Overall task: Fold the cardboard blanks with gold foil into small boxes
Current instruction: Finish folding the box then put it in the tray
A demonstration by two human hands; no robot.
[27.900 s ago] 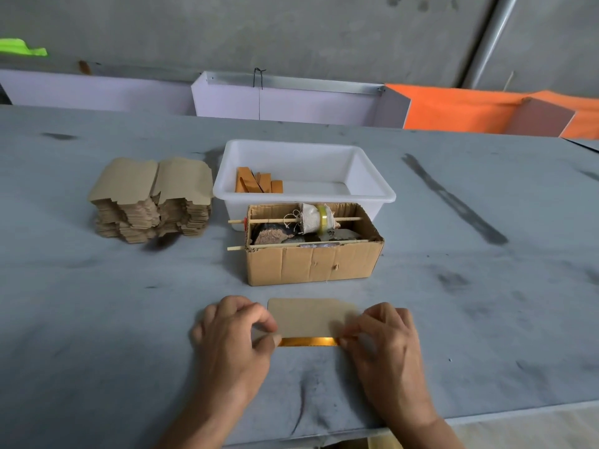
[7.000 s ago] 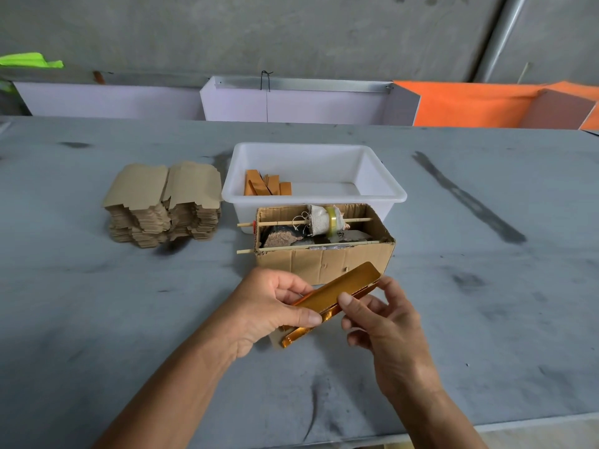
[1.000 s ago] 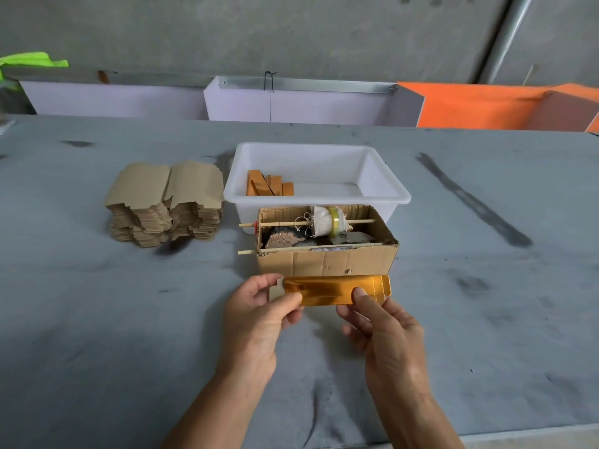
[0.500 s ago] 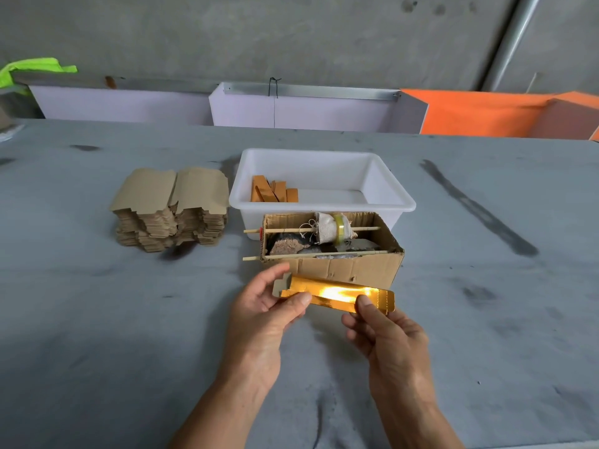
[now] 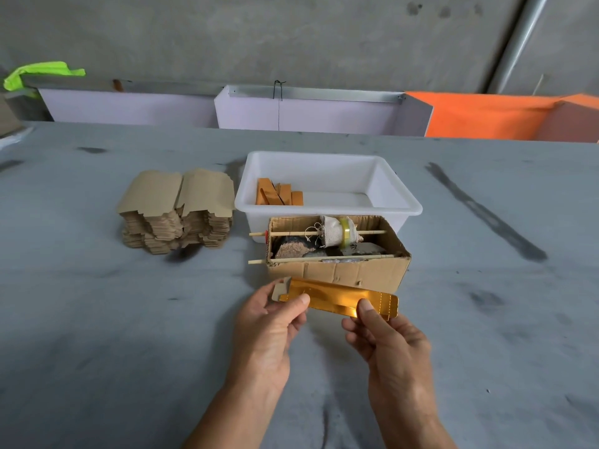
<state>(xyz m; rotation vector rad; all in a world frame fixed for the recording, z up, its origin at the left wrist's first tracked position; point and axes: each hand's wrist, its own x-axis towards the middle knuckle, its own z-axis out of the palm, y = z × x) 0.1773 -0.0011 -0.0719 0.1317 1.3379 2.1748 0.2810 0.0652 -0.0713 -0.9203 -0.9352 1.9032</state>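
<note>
Left hand [image 5: 269, 322] and right hand [image 5: 385, 338] each pinch an end of the gold box [image 5: 337, 298] between them; its end flaps look best tucked squarely.

Glossy gold-foil cardboard blank [image 5: 337, 297], matt brown cardboard stack [image 5: 176, 210] at ten o'clock, smooth white plastic tub [image 5: 327, 209], rough corrugated box [image 5: 337, 273]

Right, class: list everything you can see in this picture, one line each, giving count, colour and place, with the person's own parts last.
Folded blank: one, gold foil, held above the table in front of the cardboard box.
Stack of blanks: one pile, brown, left of the tub.
Tub: one, white, centre, behind the cardboard box.
Finished boxes: several, orange-gold, in the tub's left end.
Cardboard box: one, brown, open, holding stones.
Sticks: two, pale, across the box.
Table: one, grey.
Left hand: pinches the blank's left end.
Right hand: pinches the right end.
</note>
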